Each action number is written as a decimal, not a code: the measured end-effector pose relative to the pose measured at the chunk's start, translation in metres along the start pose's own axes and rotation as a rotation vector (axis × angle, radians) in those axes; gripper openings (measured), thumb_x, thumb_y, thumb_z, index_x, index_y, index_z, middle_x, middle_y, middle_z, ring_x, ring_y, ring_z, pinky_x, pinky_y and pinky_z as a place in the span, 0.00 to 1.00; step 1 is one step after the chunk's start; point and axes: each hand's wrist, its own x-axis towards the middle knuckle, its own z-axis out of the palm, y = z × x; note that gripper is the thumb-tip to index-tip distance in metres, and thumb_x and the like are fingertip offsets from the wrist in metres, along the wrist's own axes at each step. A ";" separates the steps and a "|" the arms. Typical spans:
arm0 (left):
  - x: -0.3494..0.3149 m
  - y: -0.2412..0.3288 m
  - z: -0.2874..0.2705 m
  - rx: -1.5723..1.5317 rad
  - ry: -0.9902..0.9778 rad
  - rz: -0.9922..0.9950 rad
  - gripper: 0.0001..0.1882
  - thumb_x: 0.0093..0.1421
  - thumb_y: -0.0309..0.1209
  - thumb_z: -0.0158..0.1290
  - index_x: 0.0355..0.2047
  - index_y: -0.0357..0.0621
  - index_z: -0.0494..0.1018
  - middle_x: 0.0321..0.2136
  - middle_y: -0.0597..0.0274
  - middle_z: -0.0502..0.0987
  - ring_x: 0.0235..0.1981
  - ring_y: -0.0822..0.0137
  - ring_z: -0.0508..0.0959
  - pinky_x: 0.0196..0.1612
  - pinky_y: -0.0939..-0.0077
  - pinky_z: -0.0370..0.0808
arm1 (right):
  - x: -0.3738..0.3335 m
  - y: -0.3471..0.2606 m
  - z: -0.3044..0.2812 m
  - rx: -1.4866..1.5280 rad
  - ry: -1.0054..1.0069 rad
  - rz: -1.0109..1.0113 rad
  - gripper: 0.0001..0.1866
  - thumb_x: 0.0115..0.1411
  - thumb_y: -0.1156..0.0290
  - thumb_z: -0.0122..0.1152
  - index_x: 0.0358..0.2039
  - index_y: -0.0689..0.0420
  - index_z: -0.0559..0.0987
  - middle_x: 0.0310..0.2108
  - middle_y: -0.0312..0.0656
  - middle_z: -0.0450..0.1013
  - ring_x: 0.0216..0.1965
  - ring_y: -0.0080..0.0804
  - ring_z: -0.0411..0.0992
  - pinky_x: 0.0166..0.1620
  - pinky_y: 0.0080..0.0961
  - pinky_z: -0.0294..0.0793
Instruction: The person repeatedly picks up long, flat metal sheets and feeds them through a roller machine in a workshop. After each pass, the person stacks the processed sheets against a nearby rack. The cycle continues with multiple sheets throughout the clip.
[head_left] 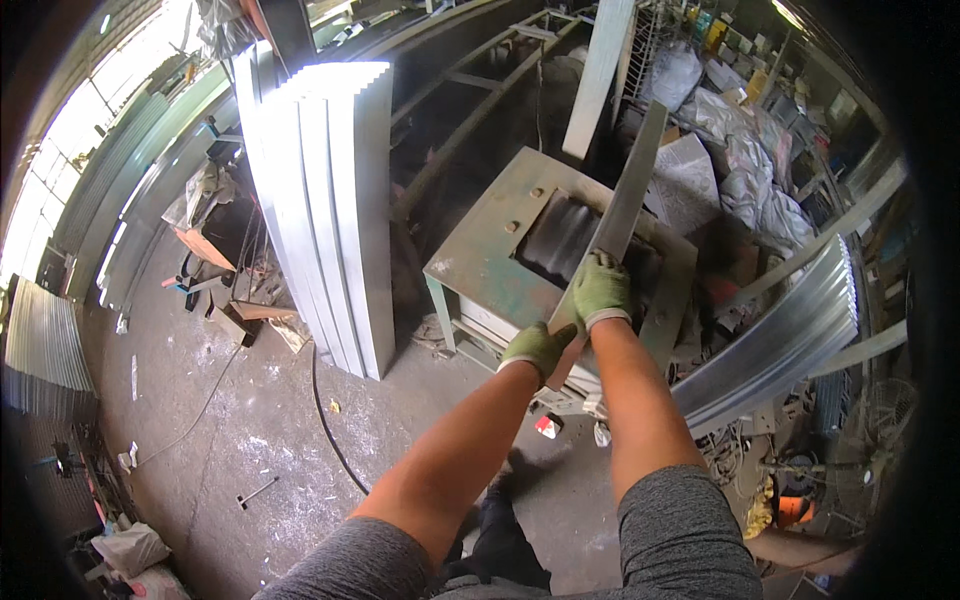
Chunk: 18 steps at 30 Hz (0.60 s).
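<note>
A long, flat grey metal strip (628,190) slants over a green, box-shaped machine (490,245) with a rectangular opening in its top. Dark, shiny, rounded surfaces (562,238) show inside that opening. My left hand (538,350), in a green glove, is closed around the strip's near end at the machine's front edge. Farther up, my right hand (602,287), gloved the same way, grips the strip's edge beside the opening. Both arms reach forward, and my fingertips are partly hidden behind the strip and gloves.
A tall stack of bright metal channels (335,215) leans left of the machine. More curved metal lengths (775,350) lie at right. A black cable (330,430) and a small T-shaped tool (258,493) are on the concrete floor. Crumpled sheeting (750,165) is piled at the far right.
</note>
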 end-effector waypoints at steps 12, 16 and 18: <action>-0.108 -0.037 0.014 -0.059 0.050 -0.160 0.43 0.68 0.70 0.50 0.51 0.37 0.80 0.49 0.27 0.83 0.55 0.31 0.82 0.57 0.45 0.77 | -0.081 -0.025 -0.002 0.257 -0.065 -0.042 0.15 0.64 0.67 0.63 0.49 0.60 0.83 0.56 0.53 0.79 0.60 0.56 0.75 0.65 0.51 0.73; -0.158 -0.049 0.021 -0.119 0.009 -0.402 0.41 0.68 0.70 0.51 0.50 0.39 0.81 0.48 0.29 0.83 0.54 0.30 0.82 0.56 0.44 0.77 | -0.051 -0.016 -0.001 0.322 0.250 -0.196 0.13 0.66 0.66 0.63 0.47 0.59 0.83 0.55 0.52 0.79 0.59 0.56 0.76 0.63 0.52 0.74; -0.177 -0.054 0.028 -0.111 -0.012 -0.446 0.40 0.68 0.70 0.51 0.49 0.40 0.81 0.47 0.30 0.84 0.53 0.30 0.82 0.55 0.44 0.78 | -0.037 -0.012 0.001 0.270 0.274 -0.190 0.13 0.67 0.66 0.63 0.47 0.59 0.83 0.55 0.51 0.79 0.59 0.55 0.75 0.63 0.52 0.74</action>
